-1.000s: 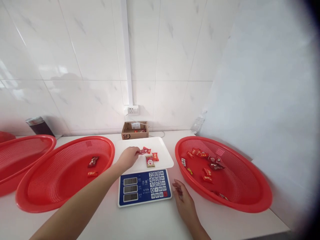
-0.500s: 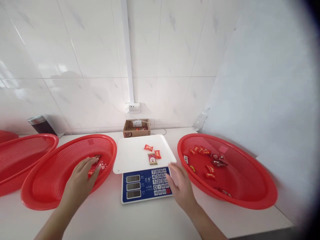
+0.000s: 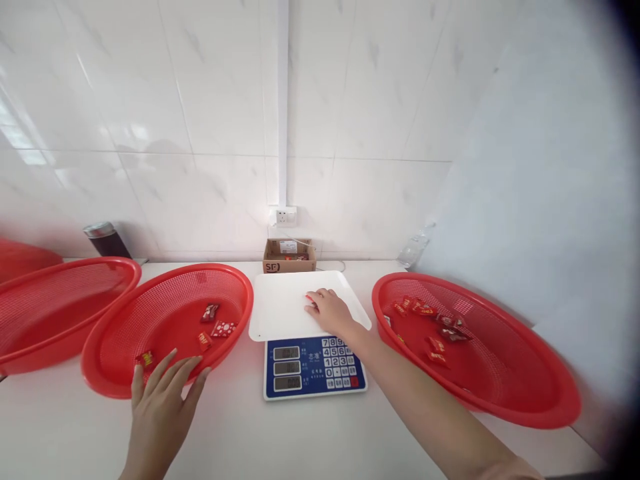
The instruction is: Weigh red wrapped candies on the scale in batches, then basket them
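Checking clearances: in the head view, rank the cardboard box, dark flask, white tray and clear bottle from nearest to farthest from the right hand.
1. White tray: beneath the right hand.
2. Cardboard box: behind the tray.
3. Clear bottle: back right.
4. Dark flask: back left.

Glossy marbled wall tiles [image 3: 230, 87]; white socket [image 3: 286, 216] below vertical conduit [image 3: 283, 100]; white tabletop [image 3: 225, 433].
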`<control>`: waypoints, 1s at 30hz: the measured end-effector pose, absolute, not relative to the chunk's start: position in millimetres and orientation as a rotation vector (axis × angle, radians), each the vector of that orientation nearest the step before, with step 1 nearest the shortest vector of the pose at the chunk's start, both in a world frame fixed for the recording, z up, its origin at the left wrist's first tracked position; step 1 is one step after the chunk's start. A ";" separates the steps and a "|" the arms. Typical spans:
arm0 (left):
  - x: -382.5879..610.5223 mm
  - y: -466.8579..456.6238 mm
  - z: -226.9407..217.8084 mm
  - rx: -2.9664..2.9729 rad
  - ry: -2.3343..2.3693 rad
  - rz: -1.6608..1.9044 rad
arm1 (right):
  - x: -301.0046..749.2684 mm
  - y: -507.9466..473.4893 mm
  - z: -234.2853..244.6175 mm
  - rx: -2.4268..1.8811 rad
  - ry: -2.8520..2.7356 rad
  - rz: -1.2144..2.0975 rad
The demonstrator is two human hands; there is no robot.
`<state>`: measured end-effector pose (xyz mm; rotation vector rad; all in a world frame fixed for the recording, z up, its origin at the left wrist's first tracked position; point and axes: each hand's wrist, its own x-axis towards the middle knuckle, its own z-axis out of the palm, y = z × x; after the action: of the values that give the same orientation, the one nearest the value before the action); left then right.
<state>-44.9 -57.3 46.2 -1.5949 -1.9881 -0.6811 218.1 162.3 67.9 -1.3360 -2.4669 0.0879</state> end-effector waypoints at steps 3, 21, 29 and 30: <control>-51.8 -62.0 44.3 -1.592 -1.969 -0.674 | 219.3 168.1 70.1 -1.388 -2.433 0.147; -47.6 -52.6 53.1 -1.609 -2.092 -0.723 | 29.3 117.2 142.2 -0.606 -2.356 0.848; -66.0 -16.9 60.9 -1.588 -2.127 -0.700 | 186.0 165.3 132.4 -0.902 -2.194 0.461; -67.5 -9.4 62.4 -1.568 -2.132 -0.693 | 215.3 174.2 131.7 -1.018 -2.169 0.414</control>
<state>-67.5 -9.4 62.4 -1.5680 -2.1323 -0.6926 215.3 174.2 131.7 -1.0182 -2.1686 0.4145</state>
